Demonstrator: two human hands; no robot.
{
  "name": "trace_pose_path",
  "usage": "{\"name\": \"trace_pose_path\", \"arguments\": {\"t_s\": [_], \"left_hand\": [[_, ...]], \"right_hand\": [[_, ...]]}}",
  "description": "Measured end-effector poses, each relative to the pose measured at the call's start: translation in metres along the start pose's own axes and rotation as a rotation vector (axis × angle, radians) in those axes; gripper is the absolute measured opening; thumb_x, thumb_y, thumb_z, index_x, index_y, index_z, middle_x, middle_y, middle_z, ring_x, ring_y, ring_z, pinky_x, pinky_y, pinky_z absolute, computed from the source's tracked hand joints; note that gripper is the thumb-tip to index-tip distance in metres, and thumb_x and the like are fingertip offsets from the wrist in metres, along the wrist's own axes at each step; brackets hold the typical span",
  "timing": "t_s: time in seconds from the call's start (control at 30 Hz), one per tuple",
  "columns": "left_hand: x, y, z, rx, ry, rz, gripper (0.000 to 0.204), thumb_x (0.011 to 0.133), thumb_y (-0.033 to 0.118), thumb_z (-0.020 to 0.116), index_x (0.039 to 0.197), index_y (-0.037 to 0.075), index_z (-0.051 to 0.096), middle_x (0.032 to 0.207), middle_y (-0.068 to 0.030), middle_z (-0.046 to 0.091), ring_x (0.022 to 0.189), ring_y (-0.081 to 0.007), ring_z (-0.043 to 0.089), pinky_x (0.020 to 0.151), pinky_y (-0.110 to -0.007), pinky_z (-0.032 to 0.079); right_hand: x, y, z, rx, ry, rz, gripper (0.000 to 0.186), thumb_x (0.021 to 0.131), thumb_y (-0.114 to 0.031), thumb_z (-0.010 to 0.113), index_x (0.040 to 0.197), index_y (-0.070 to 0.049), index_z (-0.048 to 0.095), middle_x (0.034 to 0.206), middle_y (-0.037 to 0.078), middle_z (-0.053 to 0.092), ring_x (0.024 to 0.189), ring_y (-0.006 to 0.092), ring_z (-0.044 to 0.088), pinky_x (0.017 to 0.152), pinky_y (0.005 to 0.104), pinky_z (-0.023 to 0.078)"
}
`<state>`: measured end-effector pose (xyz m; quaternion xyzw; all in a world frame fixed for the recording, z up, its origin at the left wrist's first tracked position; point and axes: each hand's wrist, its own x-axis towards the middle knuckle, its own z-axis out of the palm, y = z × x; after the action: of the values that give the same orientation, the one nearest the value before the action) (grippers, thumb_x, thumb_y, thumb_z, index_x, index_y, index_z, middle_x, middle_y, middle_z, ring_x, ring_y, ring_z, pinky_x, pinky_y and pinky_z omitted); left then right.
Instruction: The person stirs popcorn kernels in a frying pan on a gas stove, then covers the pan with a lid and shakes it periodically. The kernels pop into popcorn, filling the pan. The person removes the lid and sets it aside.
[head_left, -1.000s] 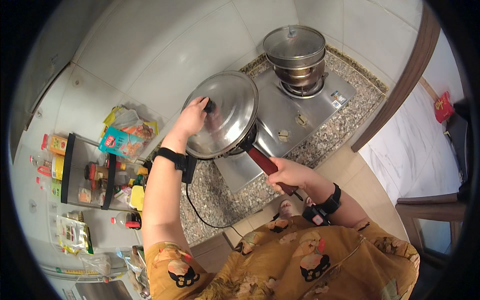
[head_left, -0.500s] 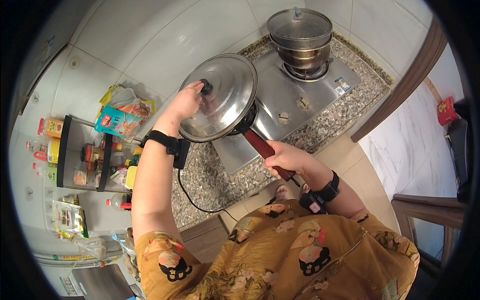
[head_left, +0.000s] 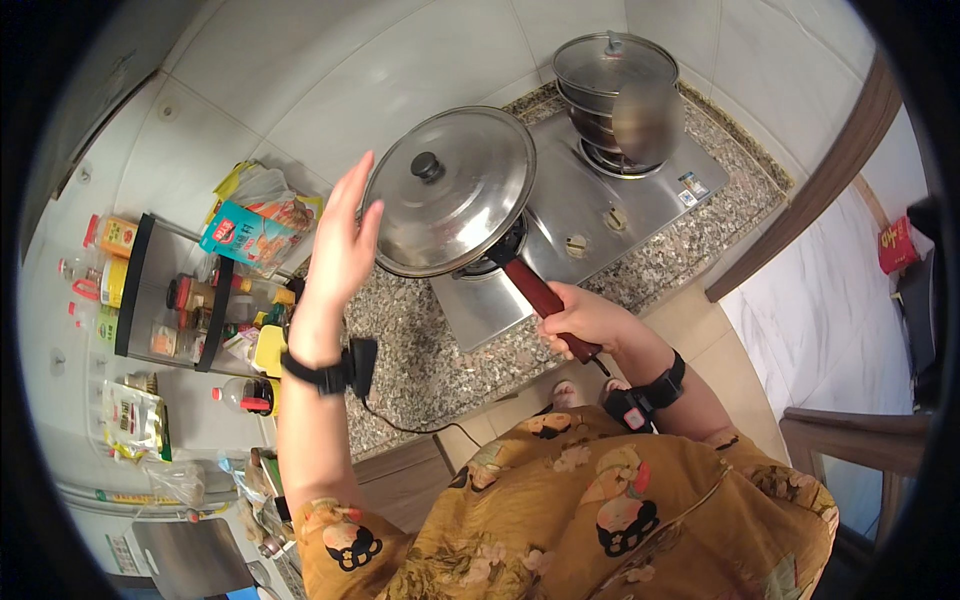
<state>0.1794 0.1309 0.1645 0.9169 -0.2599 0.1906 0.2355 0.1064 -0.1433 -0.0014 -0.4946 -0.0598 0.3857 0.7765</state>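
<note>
A: Labels?
B: Blue packet point(head_left: 250, 235), one, printed, at left. Sticker point(head_left: 692, 187), one, on the steel hob point(head_left: 550, 170).
A: Hands?
B: Left hand point(head_left: 345, 235): raised at the left rim of the lid point(head_left: 465, 195), fingers extended, thumb apart, grip spread; contact cannot be told. Right hand point(head_left: 582, 318): fingers wrapped round the handle point(head_left: 535, 292).
A: Materials, location?
B: Lid: round, domed, shiny metal, black knob point(head_left: 427, 166); set on the pan point(head_left: 500, 248), over the left burner. Handle: red-brown, smooth, slanting towards the person. Counter point(head_left: 420, 370): speckled stone.
</note>
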Motion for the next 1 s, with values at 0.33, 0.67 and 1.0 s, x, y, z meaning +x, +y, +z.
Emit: {"name": "trace_pose_path", "arguments": {"t_s": [0.33,0.67,1.0], "left_hand": [[-0.296,0.066,0.049,-0.072,0.068,-0.538,0.034,0.094,0.001,0.056,0.127,0.002,0.06,0.103,-0.0168,0.067,0.093,-0.0292,0.065,0.081,-0.036,0.051],[-0.531,0.128,0.14,-0.288,0.04,-1.173,0.035,0.093,-0.001,0.053,0.127,0.005,0.062,0.098,-0.0135,0.068,0.082,-0.0196,0.07,0.072,-0.031,0.055],[-0.625,0.199,0.119,-0.567,-0.176,-1.322,0.031,0.094,0.012,0.059,0.123,0.004,0.064,0.09,-0.0094,0.071,0.077,-0.0155,0.068,0.071,-0.028,0.054]], "right_hand": [[-0.006,-0.014,-0.003,0.035,0.074,0.054,0.032,0.081,0.002,0.06,0.108,-0.005,0.044,0.072,0.004,0.052,0.052,0.0128,0.051,0.043,0.0278,0.043],[-0.01,-0.028,0.007,0.055,0.029,0.008,0.027,0.081,0.002,0.058,0.104,-0.006,0.047,0.068,0.003,0.051,0.05,0.0124,0.05,0.043,0.0264,0.04],[0.009,-0.022,0.025,0.035,0.051,-0.026,0.024,0.084,-0.002,0.059,0.107,-0.005,0.051,0.072,0.003,0.05,0.049,0.009,0.046,0.042,0.0225,0.038]]}}
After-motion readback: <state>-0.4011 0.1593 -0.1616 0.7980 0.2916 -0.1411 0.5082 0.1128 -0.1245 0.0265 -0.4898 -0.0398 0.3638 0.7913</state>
